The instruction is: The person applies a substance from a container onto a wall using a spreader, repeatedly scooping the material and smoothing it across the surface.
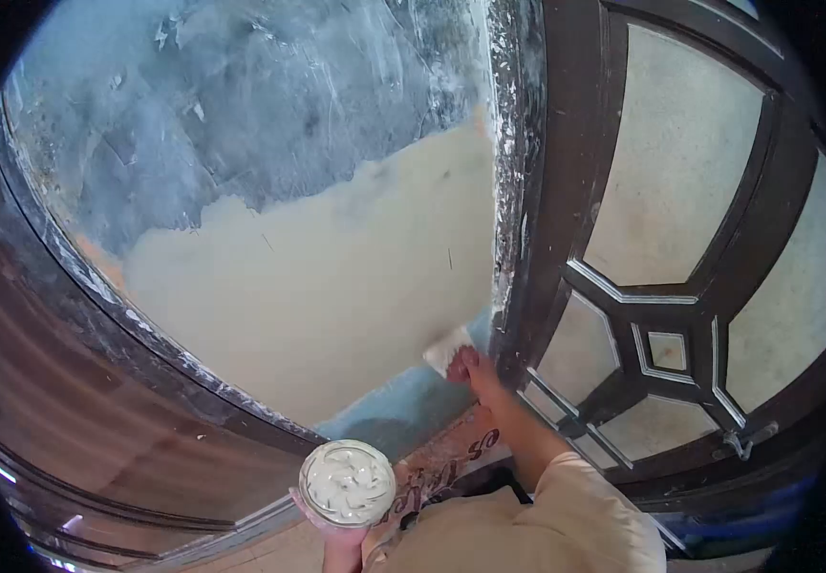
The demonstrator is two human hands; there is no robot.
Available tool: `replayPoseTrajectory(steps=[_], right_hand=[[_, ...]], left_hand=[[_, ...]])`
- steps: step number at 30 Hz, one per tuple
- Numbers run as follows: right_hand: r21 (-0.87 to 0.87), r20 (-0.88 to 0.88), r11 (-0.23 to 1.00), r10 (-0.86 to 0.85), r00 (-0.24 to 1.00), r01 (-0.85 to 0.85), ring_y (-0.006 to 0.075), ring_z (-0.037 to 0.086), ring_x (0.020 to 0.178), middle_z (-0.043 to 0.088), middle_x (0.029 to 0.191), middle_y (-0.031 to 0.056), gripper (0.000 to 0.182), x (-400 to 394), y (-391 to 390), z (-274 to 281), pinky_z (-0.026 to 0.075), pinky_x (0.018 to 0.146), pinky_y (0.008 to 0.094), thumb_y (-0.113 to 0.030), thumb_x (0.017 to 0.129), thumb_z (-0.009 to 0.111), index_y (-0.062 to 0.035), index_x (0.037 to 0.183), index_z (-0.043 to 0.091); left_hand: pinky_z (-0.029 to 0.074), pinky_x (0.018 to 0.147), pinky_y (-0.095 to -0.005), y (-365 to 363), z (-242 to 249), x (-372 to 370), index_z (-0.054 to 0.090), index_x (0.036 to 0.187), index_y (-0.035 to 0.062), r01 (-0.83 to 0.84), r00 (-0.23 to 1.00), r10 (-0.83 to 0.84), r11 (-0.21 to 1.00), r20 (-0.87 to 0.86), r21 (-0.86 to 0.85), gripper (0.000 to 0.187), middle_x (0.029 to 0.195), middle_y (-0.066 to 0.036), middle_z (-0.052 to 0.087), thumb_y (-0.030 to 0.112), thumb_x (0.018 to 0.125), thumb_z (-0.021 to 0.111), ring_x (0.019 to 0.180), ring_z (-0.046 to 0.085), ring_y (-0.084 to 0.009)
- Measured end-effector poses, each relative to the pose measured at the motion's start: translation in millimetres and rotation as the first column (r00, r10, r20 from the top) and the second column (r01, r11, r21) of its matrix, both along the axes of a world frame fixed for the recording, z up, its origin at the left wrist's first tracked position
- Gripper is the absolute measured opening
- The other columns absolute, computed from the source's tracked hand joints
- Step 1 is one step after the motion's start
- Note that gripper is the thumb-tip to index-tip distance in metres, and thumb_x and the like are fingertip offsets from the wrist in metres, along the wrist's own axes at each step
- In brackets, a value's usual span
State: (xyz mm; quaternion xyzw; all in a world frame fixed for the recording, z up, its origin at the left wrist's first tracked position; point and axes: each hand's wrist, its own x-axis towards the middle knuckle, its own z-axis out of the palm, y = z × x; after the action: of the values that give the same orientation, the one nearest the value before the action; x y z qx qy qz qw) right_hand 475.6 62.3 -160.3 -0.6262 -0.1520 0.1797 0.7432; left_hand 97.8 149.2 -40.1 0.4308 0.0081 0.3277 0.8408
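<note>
Brown woodwork (78,353) is standing left of a blue-grey wall (269,115) with a cream coat (317,286); a dark-framed door (685,172) is filling the right.
The left forearm (341,556) is showing low, the left hand (322,523) cupping the underside of a tub (391,483) of white paste (347,482); the right arm (523,420) is extending wallward, the right hand (475,368) clamping a flat, pale-ended tool (444,349) by the coat's lower right edge.
</note>
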Motion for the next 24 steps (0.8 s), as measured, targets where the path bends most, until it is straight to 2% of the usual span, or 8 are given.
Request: replayPoseTrajectory(steps=[1,2,6,9,12,21,23,24], right_hand=[[-0.177,0.113,0.977,-0.098,0.989,0.117,0.0139,0.058,0.074,0.063,0.084,0.0027,0.022,15,6,27,0.049,0.068,0.0339,-0.025,0.099,0.054,-0.0054,0.100,0.063],[0.065,0.085,0.995,-0.080,0.993,0.075,0.0129,0.059,0.075,0.063,0.086,0.0017,0.020,31,13,56,0.048,0.067,0.0322,-0.025,0.099,0.054,-0.0066,0.103,0.062],[0.303,0.168,0.953,-0.051,0.985,-0.002,0.0094,0.060,0.082,0.063,0.096,0.0009,0.025,64,23,225,0.048,0.066,0.0277,-0.024,0.099,0.056,-0.0053,0.115,0.056],[0.418,0.315,0.903,-0.047,0.948,-0.094,0.0095,0.061,0.081,0.063,0.096,0.0020,0.023,86,46,246,0.049,0.065,0.0279,-0.022,0.099,0.057,-0.0029,0.112,0.056],[0.164,0.427,0.986,-0.074,0.901,0.003,0.0127,0.061,0.085,0.064,0.098,0.0064,0.020,112,55,148,0.049,0.073,0.0280,-0.019,0.099,0.056,-0.0027,0.110,0.057],[-0.232,-0.010,0.967,0.104,0.995,-0.103,0.0217,0.063,0.100,0.066,0.109,0.0117,0.049,61,-20,-93,0.048,0.087,0.0364,-0.035,0.095,0.060,-0.0012,0.129,0.054],[-0.172,0.010,0.981,0.091,0.996,-0.088,0.0152,0.059,0.088,0.064,0.097,0.0046,0.042,64,-28,-43,0.047,0.078,0.0317,-0.035,0.095,0.061,-0.0040,0.123,0.058],[-0.104,0.034,0.992,0.074,0.997,-0.070,0.0088,0.055,0.075,0.061,0.085,-0.0025,0.036,65,-33,0,0.045,0.069,0.0271,-0.036,0.095,0.061,-0.0068,0.116,0.061]], left_hand=[[-0.001,0.118,-0.0556,-1,-5,-3,0.018,0.154,0.0211,-0.064,0.996,0.074,0.977,-0.040,0.204,0.079,0.160,-0.003,0.021,0.071,0.092,0.022,0.145,0.023,-0.0256],[0.001,0.119,-0.0537,-4,1,2,0.017,0.154,0.0214,0.074,0.996,-0.058,0.968,0.073,-0.239,0.080,0.160,-0.004,0.020,0.071,0.092,0.024,0.145,0.024,-0.0258],[0.003,0.119,-0.0525,-21,28,25,0.015,0.154,0.0203,0.112,0.991,-0.095,0.973,0.089,-0.202,0.080,0.159,-0.006,0.022,0.069,0.093,0.030,0.144,0.025,-0.0259],[0.027,0.113,-0.0584,-36,38,43,0.027,0.152,0.0211,0.031,0.999,-0.021,0.940,0.034,-0.341,0.086,0.157,-0.008,0.025,0.078,0.088,0.025,0.141,0.030,-0.0354],[0.002,0.119,-0.0521,-44,29,49,0.017,0.152,0.0136,-0.105,0.722,0.543,0.699,-0.429,0.707,0.096,0.156,-0.011,0.028,0.062,0.082,0.060,0.143,0.027,-0.0276],[0.001,0.118,-0.0549,-58,7,75,0.018,0.153,0.0205,-0.173,0.798,0.479,0.763,-0.366,0.622,0.088,0.158,-0.007,0.025,0.071,0.086,0.045,0.145,0.024,-0.0279],[0.003,0.118,-0.0554,-61,-4,80,0.018,0.154,0.0213,-0.161,0.987,0.150,0.948,-0.060,-0.275,0.086,0.157,-0.008,0.027,0.071,0.088,0.040,0.144,0.026,-0.0288],[0.002,0.118,-0.0562,-62,-8,74,0.022,0.153,0.0240,-0.204,0.897,0.319,0.914,-0.308,0.352,0.083,0.160,-0.005,0.020,0.074,0.088,0.030,0.146,0.019,-0.0291]])
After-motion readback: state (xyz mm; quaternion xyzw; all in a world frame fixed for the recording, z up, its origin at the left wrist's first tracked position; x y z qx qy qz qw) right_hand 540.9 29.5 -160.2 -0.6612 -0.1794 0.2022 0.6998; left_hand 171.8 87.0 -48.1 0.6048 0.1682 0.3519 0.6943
